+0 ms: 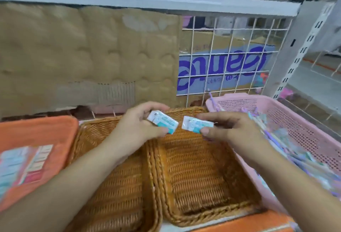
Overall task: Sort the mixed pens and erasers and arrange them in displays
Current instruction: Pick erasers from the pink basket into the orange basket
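Head view. My left hand (136, 128): fingers and thumb pinch one eraser (163, 122) above the wicker basket's (199, 180) far end. My right hand (230, 130): pinches a second eraser (196, 124) alongside. I hold both there, presumably to drop in. Pink basket (287, 121), just right: blurred stock.

Soft, even indoor light, faint shadows inside the fairly sharp wicker basket (199, 176), orange tray (36, 134) left of it and pink basket (304, 121) right of it smeared by motion blur, shelf (147, 1) above it bowed by wide-angle distortion.
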